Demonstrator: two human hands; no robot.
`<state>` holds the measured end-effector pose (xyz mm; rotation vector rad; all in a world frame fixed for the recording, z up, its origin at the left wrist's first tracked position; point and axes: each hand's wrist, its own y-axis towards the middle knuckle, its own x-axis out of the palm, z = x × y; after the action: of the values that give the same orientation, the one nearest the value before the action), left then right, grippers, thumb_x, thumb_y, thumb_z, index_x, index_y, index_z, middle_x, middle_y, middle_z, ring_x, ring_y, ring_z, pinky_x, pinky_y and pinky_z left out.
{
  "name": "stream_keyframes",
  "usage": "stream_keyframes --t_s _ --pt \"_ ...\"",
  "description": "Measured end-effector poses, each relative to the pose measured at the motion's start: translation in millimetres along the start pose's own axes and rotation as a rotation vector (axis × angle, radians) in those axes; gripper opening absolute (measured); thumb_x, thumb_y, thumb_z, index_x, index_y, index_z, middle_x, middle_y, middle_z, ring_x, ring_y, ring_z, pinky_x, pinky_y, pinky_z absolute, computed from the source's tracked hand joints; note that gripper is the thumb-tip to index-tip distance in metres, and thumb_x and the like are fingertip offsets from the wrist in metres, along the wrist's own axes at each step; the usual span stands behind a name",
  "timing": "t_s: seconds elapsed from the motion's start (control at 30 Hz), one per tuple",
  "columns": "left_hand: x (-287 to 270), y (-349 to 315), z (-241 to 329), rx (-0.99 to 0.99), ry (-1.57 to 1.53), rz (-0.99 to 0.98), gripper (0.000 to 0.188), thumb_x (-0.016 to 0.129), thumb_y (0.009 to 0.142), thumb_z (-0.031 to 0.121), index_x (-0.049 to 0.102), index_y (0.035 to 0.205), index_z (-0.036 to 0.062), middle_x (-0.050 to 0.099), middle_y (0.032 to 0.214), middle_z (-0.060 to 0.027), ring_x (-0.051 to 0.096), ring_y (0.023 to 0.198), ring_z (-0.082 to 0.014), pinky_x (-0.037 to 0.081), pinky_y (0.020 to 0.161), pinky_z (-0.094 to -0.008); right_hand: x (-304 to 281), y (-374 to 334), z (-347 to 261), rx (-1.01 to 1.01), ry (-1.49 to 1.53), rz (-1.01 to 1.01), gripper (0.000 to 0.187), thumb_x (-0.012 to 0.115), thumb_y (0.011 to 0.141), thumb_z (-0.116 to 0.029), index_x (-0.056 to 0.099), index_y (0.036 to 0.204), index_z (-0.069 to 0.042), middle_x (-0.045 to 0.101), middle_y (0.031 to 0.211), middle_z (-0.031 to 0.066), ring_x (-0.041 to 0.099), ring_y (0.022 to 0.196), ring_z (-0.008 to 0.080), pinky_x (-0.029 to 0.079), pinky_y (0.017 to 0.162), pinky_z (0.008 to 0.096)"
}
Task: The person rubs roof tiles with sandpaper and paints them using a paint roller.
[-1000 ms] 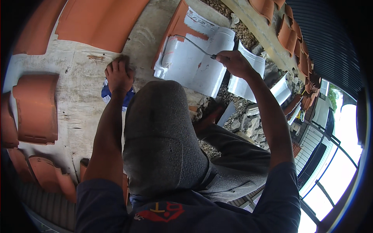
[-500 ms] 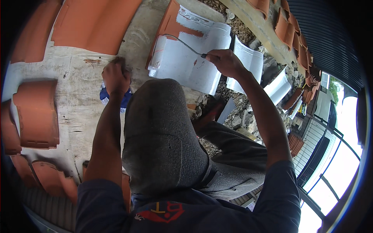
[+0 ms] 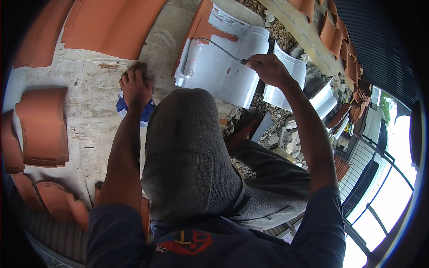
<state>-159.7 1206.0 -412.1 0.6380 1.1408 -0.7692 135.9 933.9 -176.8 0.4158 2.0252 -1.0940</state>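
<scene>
My right hand (image 3: 268, 69) is closed round the dark handle of a paint roller (image 3: 191, 58). The roller's thin bent wire reaches left, and its whitish sleeve lies against the left part of a large clay roof tile (image 3: 241, 73). White paint covers most of that tile; bare orange shows along its upper left side and in a patch near the top. My left hand (image 3: 135, 85) leans on the pale wooden board (image 3: 89, 111), fingers stretched forward and somewhat apart. A crumpled blue-and-white cloth (image 3: 146, 111) lies beside and partly under its wrist.
Unpainted orange tiles (image 3: 109, 27) lie at the upper left, with another tile (image 3: 42, 127) at the left. White-coated tiles (image 3: 286, 76) rest on broken stone and gravel at the right. A concrete ledge (image 3: 295, 27) runs behind. My grey-trousered knee (image 3: 187, 147) rises between my arms.
The view has shifted slightly. The roller sleeve sits a little higher along the tile's left part. My left hand's fingers look more spread out on the board.
</scene>
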Motion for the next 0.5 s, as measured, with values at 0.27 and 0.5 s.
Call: stream_keyframes --t_s 0.27,0.5 --pt "4 -2 -4 0.014 0.020 0.010 0.050 0.062 0.085 0.032 0.055 0.131 0.0124 0.052 0.135 -0.0120 0.050 0.121 -0.0380 0.040 0.105 -0.0546 -2 -4 16 0.034 -0.072 -0.050 0.026 0.063 0.100 -0.034 0.078 0.111 -0.016 0.075 0.097 0.0159 0.073 0.094 0.0323 0.056 0.088 0.0422" --pt "-2 0 -3 0.009 0.011 0.011 0.050 0.062 0.085 0.031 0.055 0.130 0.0108 0.052 0.135 -0.0122 0.050 0.121 -0.0383 0.040 0.106 -0.0545 -90 -23 41 0.153 -0.411 -0.225 0.028 0.069 0.098 -0.032 0.079 0.103 -0.007 0.074 0.092 0.0191 0.071 0.091 0.0312 0.054 0.085 0.0458"
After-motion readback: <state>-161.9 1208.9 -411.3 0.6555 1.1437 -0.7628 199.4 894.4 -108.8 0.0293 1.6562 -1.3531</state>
